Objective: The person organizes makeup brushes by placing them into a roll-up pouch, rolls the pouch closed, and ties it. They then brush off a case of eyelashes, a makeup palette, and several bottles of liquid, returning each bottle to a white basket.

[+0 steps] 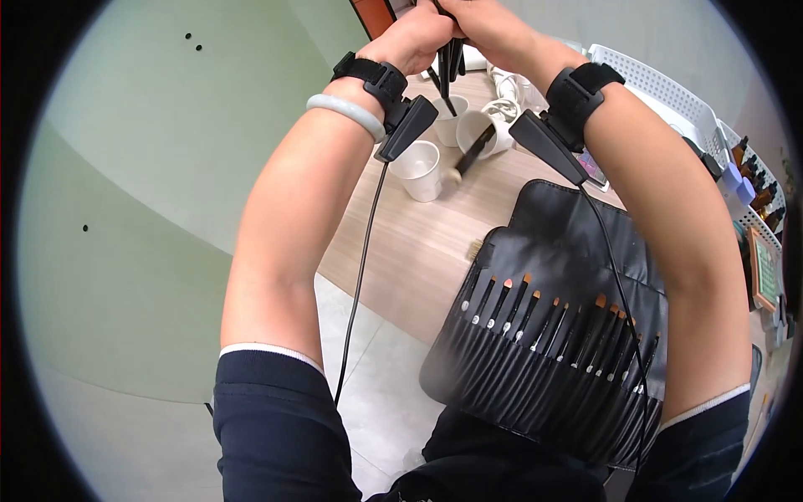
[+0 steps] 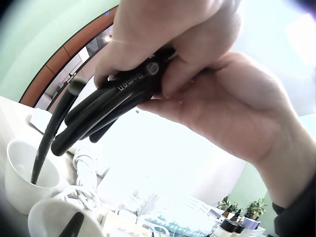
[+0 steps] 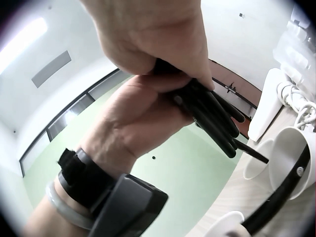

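A: Gripping a bundle of black brush handles point(image 1: 450, 60) at top centre of the head view, both hands. Left hand point(image 1: 416, 38) and right hand point(image 1: 493, 29) are pressed together up there.

B: Fingers?

A: Left hand fingers point(image 2: 148, 47) curled round the handles, thumb on top. Right hand point(image 3: 153, 34) fingers curled on the same bundle point(image 3: 210, 116). No slack, tight hold.

B: Where do the handles point?

A: Down, toward a white cup point(image 1: 447, 120) on the wooden table point(image 1: 418, 251). One handle tip point(image 2: 49, 133) dips into that cup point(image 2: 22, 173).

B: Other stuff?

A: Second cup point(image 1: 485, 134) just right of it holds a brush point(image 1: 473, 152), third cup point(image 1: 418, 170) lower left. Black brush roll point(image 1: 560, 335) lies open at lower right, brushes in slots. White basket point(image 1: 661, 88) upper right.
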The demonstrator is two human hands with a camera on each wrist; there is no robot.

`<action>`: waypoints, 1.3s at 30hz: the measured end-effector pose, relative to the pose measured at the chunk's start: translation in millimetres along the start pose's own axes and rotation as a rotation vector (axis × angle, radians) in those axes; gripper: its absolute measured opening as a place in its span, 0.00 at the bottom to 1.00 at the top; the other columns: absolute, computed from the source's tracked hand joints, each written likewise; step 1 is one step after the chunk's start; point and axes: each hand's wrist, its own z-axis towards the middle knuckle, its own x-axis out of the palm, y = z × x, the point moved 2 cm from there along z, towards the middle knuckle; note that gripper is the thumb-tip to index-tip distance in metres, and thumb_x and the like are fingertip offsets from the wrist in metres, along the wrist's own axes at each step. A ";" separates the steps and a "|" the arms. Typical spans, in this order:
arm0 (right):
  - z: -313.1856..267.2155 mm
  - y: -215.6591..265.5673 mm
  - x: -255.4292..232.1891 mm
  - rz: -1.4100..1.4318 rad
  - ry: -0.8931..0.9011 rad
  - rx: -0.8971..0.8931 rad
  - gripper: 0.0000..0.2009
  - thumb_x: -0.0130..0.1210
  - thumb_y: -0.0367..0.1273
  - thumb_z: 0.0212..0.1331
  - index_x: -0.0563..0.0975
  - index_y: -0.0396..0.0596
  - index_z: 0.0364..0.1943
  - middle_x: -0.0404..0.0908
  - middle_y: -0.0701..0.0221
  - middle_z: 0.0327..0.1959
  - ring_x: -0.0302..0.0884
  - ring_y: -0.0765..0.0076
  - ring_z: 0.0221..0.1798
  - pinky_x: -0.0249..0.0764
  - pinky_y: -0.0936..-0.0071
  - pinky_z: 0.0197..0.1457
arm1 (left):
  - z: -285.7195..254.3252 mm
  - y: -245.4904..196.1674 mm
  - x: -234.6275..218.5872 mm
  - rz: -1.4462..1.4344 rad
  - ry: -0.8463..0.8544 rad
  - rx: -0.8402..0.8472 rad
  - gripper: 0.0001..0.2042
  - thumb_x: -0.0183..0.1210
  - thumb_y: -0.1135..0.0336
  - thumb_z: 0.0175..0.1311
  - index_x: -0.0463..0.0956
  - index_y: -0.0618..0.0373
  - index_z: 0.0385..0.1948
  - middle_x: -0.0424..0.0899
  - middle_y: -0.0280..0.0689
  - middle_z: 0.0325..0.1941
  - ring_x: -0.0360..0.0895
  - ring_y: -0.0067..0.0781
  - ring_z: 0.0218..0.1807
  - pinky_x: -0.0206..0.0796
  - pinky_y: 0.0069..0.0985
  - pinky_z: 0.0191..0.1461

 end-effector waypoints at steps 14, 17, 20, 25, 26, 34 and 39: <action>-14.7 36.6 -16.9 -0.234 0.030 0.083 0.19 0.45 0.42 0.58 0.74 0.36 0.36 0.76 0.63 0.30 0.71 0.67 0.33 0.66 0.70 0.35 | -0.1 -3.9 2.3 0.004 0.102 0.213 0.12 0.51 0.79 0.53 0.67 0.62 0.40 0.74 0.36 0.35 0.71 0.26 0.37 0.65 0.22 0.38; -18.2 28.2 -26.7 -0.204 0.113 0.040 0.15 0.48 0.38 0.55 0.74 0.37 0.33 0.75 0.69 0.23 0.70 0.73 0.27 0.66 0.75 0.30 | -10.7 -21.6 0.1 -0.131 0.017 0.200 0.05 0.49 0.80 0.50 0.72 0.63 0.29 0.75 0.35 0.23 0.73 0.26 0.26 0.66 0.21 0.30; -38.0 8.9 -42.4 -0.703 0.397 -0.215 0.13 0.51 0.32 0.53 0.75 0.44 0.42 0.77 0.66 0.39 0.72 0.68 0.46 0.67 0.73 0.48 | -1.6 -16.5 -37.0 -0.151 -0.164 -0.021 0.02 0.52 0.75 0.50 0.72 0.64 0.23 0.74 0.35 0.19 0.72 0.28 0.20 0.66 0.24 0.23; -117.4 -17.5 -12.1 -1.087 0.774 -0.369 0.16 0.52 0.21 0.38 0.76 0.49 0.36 0.74 0.64 0.39 0.71 0.57 0.46 0.70 0.67 0.47 | -17.8 -30.0 -71.4 -0.269 -0.338 -0.046 0.04 0.52 0.74 0.55 0.72 0.65 0.23 0.76 0.39 0.21 0.74 0.30 0.23 0.69 0.25 0.28; -140.5 -25.3 -6.0 -1.109 0.969 -0.465 0.15 0.46 0.19 0.40 0.75 0.46 0.36 0.72 0.62 0.43 0.70 0.56 0.46 0.71 0.68 0.46 | -22.7 -32.1 -72.6 -0.284 -0.336 -0.065 0.05 0.52 0.74 0.55 0.72 0.65 0.23 0.76 0.40 0.21 0.74 0.31 0.24 0.69 0.25 0.28; -144.1 -60.4 3.0 -1.157 1.007 -0.483 0.11 0.52 0.26 0.42 0.73 0.46 0.34 0.73 0.64 0.35 0.69 0.58 0.45 0.68 0.68 0.47 | -47.4 -24.3 -91.8 -0.411 -0.390 -0.189 0.04 0.50 0.76 0.55 0.68 0.69 0.29 0.75 0.43 0.25 0.75 0.35 0.27 0.72 0.28 0.31; -133.6 -35.6 12.0 -0.829 0.800 -0.356 0.08 0.48 0.28 0.46 0.70 0.44 0.34 0.73 0.61 0.32 0.71 0.56 0.40 0.68 0.66 0.43 | -51.2 -1.6 -96.1 -0.525 -0.369 -0.195 0.04 0.51 0.76 0.55 0.69 0.68 0.28 0.75 0.43 0.24 0.75 0.35 0.27 0.72 0.28 0.32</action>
